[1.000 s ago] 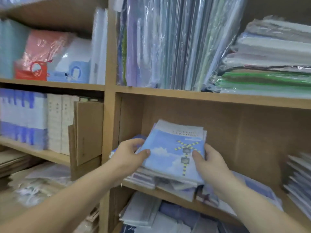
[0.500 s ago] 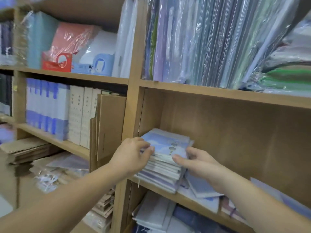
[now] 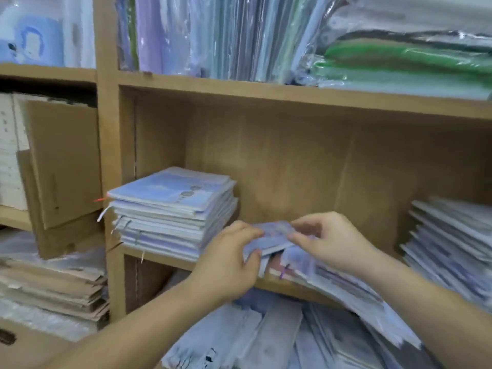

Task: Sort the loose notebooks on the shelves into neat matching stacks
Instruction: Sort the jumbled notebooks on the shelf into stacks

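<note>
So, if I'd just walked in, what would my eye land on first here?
Probably the two bare hands at the centre: the left grip and right grip hold a thin bluish notebook at the front of the middle shelf. Next come the neat stack of blue notebooks at that shelf's left end, and the glossy plastic-wrapped packs crowding the shelf above.

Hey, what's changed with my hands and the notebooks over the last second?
The left hand and right hand let go of the blue stack and moved right, now pinching one loose notebook beside it. The stack stayed put.
</note>
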A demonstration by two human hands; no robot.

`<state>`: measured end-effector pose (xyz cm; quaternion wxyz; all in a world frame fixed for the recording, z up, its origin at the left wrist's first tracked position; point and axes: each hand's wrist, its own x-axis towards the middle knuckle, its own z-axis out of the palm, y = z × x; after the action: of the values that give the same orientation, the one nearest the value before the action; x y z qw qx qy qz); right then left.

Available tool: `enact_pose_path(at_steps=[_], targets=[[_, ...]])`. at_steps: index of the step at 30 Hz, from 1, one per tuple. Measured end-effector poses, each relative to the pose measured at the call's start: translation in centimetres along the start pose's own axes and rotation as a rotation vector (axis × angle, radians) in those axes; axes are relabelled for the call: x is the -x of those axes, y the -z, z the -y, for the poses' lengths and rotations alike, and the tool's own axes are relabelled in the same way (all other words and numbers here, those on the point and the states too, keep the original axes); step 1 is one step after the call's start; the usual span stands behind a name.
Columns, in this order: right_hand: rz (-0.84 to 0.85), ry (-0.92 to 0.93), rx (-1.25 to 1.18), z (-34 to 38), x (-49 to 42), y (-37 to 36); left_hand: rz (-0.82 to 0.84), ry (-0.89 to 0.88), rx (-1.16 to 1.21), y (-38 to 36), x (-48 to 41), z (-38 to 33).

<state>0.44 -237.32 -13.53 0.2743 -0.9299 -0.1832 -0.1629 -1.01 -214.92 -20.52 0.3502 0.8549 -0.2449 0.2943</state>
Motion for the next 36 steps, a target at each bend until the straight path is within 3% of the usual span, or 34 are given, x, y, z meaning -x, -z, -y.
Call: enact_pose_path(at_steps=[6, 10, 13, 16, 18, 22, 28, 33, 36], targets=[[-0.076, -0.336, -0.002, -10.0, 5.2, 5.5, 0.132, 0.253, 0.221, -6.3, -3.6, -2.9], [0.062, -0.435, -0.069, -12.7, 8.9, 5.0, 0.269, 0.35, 0.146, -8.5, -4.5, -3.9], [0.099, -0.468, -0.118, -13.1, 11.1, 4.0, 0.323, 0.565, 0.325, -9.2, -5.4, -5.1], [-0.03, -0.513, -0.05, -13.2, 12.7, 3.3, 0.469, 0.752, 0.629, -9.7, -6.1, -6.2], [-0.106, -0.571, -0.011, -12.5, 13.8, 3.2, 0.52, 0.813, 0.695, -10.1, -5.7, -7.3], [-0.183, -0.681, -0.339, -12.0, 15.4, 2.3, 0.446, 0.782, 0.775, -11.5, -4.2, -8.3], [-0.398, -0.716, -0.606, -10.9, 17.2, 1.3, 0.25, 0.546, 0.799, -10.4, 0.7, -8.9], [-0.318, -0.58, -0.614, -8.1, 16.2, 0.4, 0.314, 0.298, 0.668, -7.2, 1.4, -8.7], [-0.258, -0.486, -0.597, -5.5, 14.8, 0.3, 0.331, 0.328, 0.658, -4.4, 1.5, -8.5]])
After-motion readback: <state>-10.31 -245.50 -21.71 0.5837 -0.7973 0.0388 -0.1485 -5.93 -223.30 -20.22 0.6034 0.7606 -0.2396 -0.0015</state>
